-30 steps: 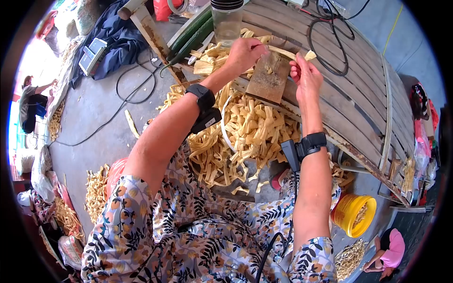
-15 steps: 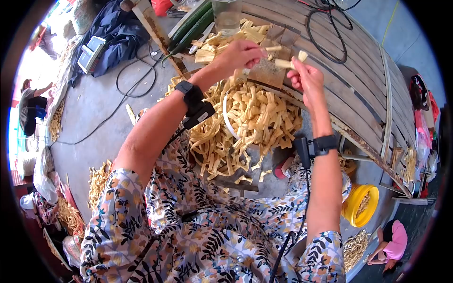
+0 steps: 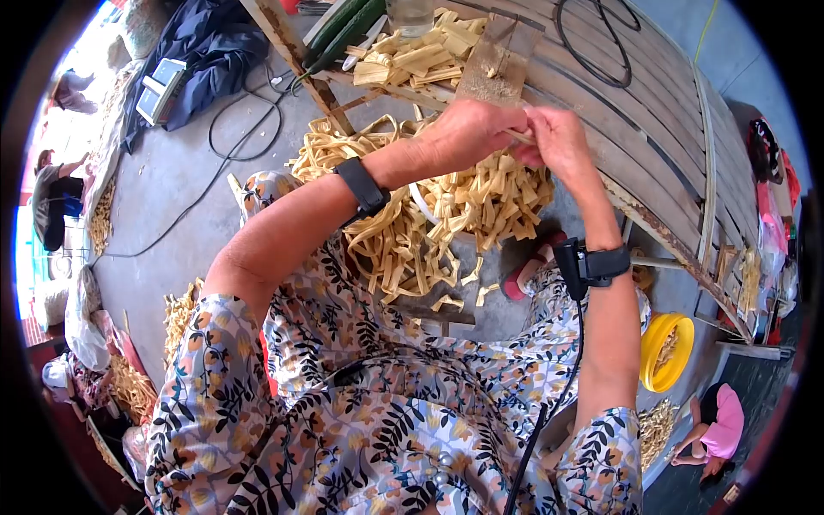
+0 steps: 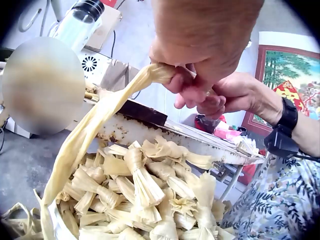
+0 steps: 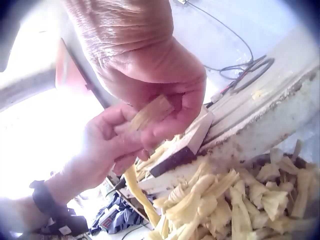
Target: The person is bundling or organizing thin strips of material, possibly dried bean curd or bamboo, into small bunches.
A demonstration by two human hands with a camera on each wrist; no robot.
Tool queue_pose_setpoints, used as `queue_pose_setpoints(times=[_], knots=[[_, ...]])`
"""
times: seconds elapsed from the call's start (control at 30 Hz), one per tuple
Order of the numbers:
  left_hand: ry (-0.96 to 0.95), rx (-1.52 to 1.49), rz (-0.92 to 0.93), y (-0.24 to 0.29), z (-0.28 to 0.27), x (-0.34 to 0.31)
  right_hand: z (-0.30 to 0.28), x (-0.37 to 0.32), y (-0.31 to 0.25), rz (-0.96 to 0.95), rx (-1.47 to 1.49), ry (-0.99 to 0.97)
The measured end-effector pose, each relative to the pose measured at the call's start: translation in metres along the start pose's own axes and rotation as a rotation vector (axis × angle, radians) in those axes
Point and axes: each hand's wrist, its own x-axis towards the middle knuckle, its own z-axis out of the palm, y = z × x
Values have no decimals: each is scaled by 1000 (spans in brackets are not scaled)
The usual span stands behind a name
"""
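A long, twisted, pale yellow fibrous strip (image 4: pixel 101 119) is pinched by the fingers of the left hand (image 3: pixel 472 137), and a flat yellowish end (image 5: pixel 151 113) is gripped by the right hand (image 3: pixel 560 142). Above the heap of pale knotted pieces (image 4: pixel 142 197), both are held close, probably for finer control.

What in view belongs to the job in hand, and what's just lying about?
Likely part of the job:
yellow strip between left grip and right grip
heap of knotted pieces
loose pieces on the slatted table

Apparently just lying about:
dark blue cloth
grey device
long green vegetables
clear jar
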Motion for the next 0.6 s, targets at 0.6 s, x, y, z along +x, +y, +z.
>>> queue_pose_setpoints(times=[0.6], knots=[[-375, -737, -363, -20, -53, 0, -9, -29, -42, 73, 762, -681]])
